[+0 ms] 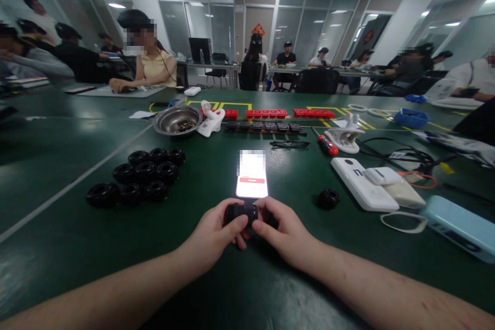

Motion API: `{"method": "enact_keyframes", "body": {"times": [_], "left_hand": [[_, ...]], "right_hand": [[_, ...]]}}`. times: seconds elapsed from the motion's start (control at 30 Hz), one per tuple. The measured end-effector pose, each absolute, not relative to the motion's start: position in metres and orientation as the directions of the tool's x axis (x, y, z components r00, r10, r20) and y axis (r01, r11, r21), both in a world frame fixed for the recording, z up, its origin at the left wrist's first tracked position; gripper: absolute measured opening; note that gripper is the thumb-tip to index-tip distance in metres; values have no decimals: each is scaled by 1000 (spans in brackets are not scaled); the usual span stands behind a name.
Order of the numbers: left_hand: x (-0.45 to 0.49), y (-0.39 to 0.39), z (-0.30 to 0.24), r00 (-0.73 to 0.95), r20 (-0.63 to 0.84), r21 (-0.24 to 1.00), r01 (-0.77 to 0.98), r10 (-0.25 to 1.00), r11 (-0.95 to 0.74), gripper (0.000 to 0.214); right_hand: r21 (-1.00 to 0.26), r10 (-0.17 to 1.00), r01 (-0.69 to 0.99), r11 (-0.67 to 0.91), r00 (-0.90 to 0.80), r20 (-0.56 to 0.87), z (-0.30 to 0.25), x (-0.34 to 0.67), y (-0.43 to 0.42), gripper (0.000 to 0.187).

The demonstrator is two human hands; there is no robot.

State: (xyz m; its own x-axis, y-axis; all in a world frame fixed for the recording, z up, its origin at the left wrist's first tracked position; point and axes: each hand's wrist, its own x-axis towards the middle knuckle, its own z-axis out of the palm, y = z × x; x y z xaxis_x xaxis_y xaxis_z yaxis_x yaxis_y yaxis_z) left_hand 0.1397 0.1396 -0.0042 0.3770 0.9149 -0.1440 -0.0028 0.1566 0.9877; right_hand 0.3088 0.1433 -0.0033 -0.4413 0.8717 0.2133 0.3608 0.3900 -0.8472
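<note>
My left hand point(212, 229) is wrapped around a small black cylindrical part point(249, 212), its thumb lying along the near side. From the other end, my right hand point(289, 228) pinches the same part between thumb and fingers. Just beyond both hands lies a phone point(252, 186) with a bright screen. Several round black parts with hollow centres, such as this ring-like part point(146, 169), are laid out in rows to the left. Another round black part point(328, 198) rests alone to the right of my right hand.
Farther off are a metal bowl point(170, 119) of small pieces, red strips point(266, 113), a black strip point(265, 128), glasses point(290, 144) and a screwdriver point(328, 145). White power bank point(359, 185), cables point(410, 149) and blue case point(460, 224) lie right. A person point(154, 64) sits across, left.
</note>
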Motion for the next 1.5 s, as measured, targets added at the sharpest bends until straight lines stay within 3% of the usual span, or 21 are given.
{"method": "enact_keyframes", "body": {"times": [0.27,0.53,0.8,1.03,1.33,1.5], "left_hand": [[141,136,-3,402,-147,987,-6,904,163,34],[142,140,2,366,-177,983,30,914,179,36],[141,136,-1,394,-186,980,14,900,196,32],[142,139,2,370,-171,985,39,913,168,37],[141,135,0,402,-172,983,12,899,183,32],[141,138,2,393,-164,985,25,905,168,35]], "right_hand": [[-741,842,465,485,-476,252,-4,312,144,41],[-845,885,386,370,-424,193,-4,310,143,14],[-782,847,420,460,-473,243,-3,311,145,40],[-860,875,347,375,-438,205,-4,309,143,22],[-779,825,411,474,-516,230,-4,311,144,44],[-845,863,375,381,-472,180,-4,310,143,27]]}}
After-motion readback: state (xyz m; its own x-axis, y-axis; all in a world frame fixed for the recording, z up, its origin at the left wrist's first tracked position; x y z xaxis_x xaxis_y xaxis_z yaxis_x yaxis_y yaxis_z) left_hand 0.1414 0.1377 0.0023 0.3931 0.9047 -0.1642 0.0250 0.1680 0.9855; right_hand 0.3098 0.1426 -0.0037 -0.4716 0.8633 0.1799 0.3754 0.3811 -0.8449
